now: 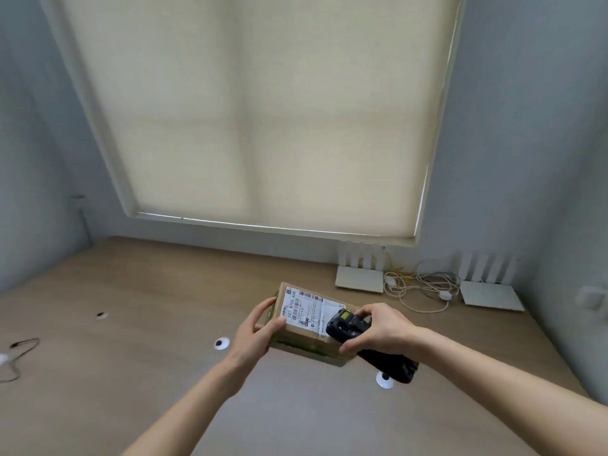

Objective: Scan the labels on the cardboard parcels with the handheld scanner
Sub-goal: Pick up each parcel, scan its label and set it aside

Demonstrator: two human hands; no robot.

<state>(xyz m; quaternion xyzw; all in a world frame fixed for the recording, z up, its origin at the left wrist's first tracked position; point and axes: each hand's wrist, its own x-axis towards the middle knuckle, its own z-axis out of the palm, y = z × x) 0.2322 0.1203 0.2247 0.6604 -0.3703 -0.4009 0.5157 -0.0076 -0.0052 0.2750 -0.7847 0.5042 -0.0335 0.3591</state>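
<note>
Left hand [260, 334] grips parcel [306, 327]; scanner [368, 343] over its label [309, 311].

one parcel [309, 324], one scanner [368, 343], two routers [359, 278]

You have a brown cardboard parcel [306, 337] with green edging, its white label [307, 309] printed with black barcodes. Your scanner [368, 343] is black with a yellow-green window. The worktop [148, 291] is light wood-grain; the blind [263, 110] is plain cream.

Office-like room: wooden desk [148, 291], routers [360, 278], window blind [263, 110].
</note>
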